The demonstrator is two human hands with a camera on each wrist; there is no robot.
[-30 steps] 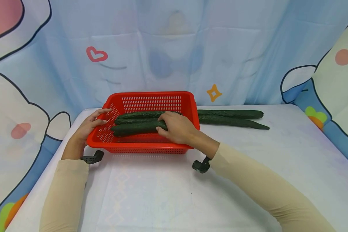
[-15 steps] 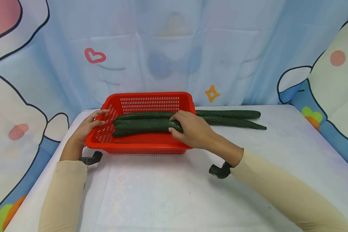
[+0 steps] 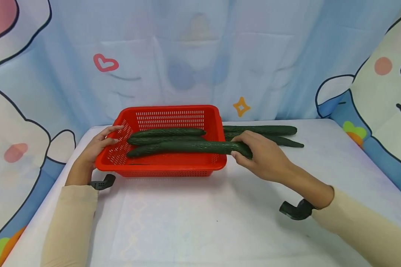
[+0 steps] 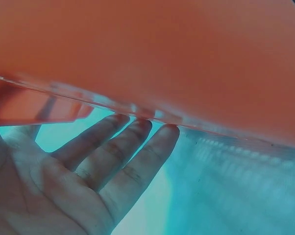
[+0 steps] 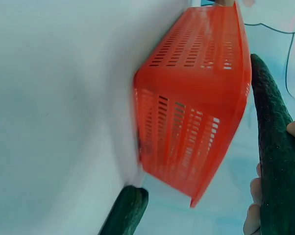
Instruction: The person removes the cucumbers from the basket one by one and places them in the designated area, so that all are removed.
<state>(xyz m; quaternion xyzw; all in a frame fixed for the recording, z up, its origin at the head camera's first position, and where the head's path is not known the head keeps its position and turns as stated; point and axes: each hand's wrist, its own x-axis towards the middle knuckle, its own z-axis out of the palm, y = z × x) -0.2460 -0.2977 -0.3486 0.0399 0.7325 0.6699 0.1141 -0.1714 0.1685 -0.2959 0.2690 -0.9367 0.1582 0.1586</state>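
Head view: right hand (image 3: 265, 157) w/ fingers curled round one end of a long cucumber (image 3: 187, 147); the rest of it stretches away from the fingertips over the red basket (image 3: 173, 171), across its right rim. Two more cucumbers (image 3: 163, 135) lie inside, beyond it. Left hand (image 3: 97, 146) rests on the basket's left rim, fingers straight & slightly spread. Behind right-hand knuckles, two cucumbers on the table (image 3: 270, 130). White table (image 3: 204, 222); cartoon curtain backdrop (image 3: 200, 55).
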